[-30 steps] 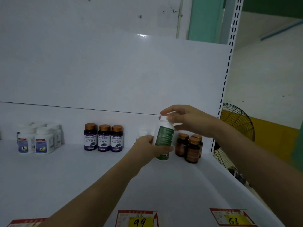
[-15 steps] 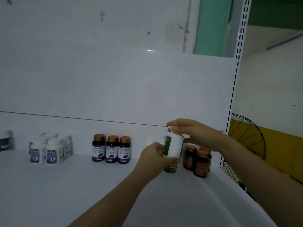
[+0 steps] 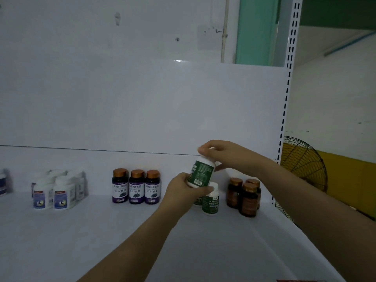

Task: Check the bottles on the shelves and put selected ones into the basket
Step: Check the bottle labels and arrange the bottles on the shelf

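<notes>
A white bottle with a green label (image 3: 201, 172) is held tilted above the white shelf (image 3: 101, 241), its barcode side facing me. My left hand (image 3: 184, 190) grips its lower end from the left. My right hand (image 3: 220, 154) pinches its white cap from above. Below it, two more green-labelled white bottles (image 3: 210, 202) stand on the shelf, one partly hidden behind my left hand. No basket is in view.
Three purple-labelled bottles with copper caps (image 3: 136, 187) stand left of my hands. Three brown bottles (image 3: 245, 197) stand to the right. Several white bottles (image 3: 58, 190) sit far left. A fan (image 3: 303, 163) stands past the shelf upright (image 3: 285, 98).
The green-labelled bottle has been lifted and turned, so the barcode panel now faces me and the bottles behind it show. The camera has tilted up a little.
</notes>
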